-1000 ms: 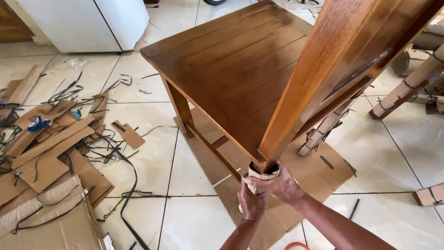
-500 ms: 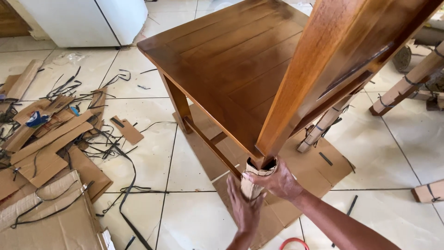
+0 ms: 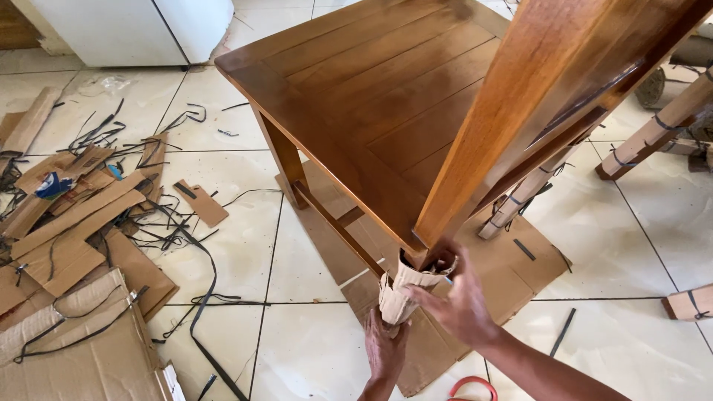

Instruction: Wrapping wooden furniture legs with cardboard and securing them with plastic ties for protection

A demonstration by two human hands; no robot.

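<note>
At the foot of the wooden chair (image 3: 386,111), around its near back leg, both hands clasp a cardboard wrap (image 3: 399,291): the left hand (image 3: 385,347) grips it low, the right hand (image 3: 459,297) pinches its top edge. Left of the chair lie cardboard scraps (image 3: 74,230) and black straps (image 3: 186,238). Holding the overlap tight and flush against the leg would likely keep the sleeve from unrolling.

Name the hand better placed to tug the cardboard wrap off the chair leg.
Probably the left hand: it grips the cardboard wrap from below. The right hand rests at its top edge.
</note>
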